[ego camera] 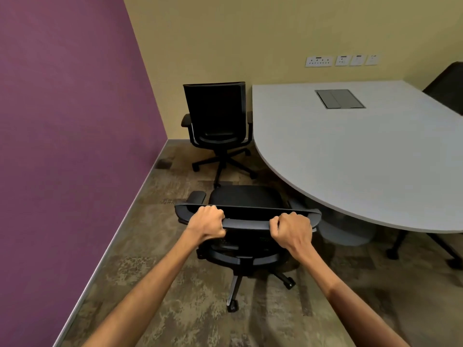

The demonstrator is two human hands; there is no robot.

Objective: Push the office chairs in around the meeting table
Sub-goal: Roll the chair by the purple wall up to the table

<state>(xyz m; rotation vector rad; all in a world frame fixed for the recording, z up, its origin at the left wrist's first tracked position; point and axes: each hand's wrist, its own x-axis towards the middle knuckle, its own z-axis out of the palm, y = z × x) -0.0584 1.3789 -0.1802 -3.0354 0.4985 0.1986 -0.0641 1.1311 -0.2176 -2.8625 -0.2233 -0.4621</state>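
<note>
1. Left hand (208, 222) was clenched over the top rail of the near chair (246, 196), fingers wrapped over the edge, toward the rail's left end.
2. Right hand (292, 229) gripped the same rail the same way, toward its right end; bare rail ran between the two hands.
3. Near chair's seat sat just beyond the hands, its wheeled base below and behind them on the carpet (155, 284). Its right armrest was close to the table's curved edge; contact unclear.
4. Table (363, 159) lay ahead and right of the right hand, top bare except a grey hatch (340, 98) near its far end.
5. Bin (345, 229) stood under the table edge, just right of the right hand.
6. Second chair (216, 121) stood well beyond the left hand, by the far wall, right armrest at the table's edge, not tucked under.
7. Third chair (448, 88) was partly visible at the table's far right.
8. Wall sockets (342, 61) sat above the table's far end.
</note>
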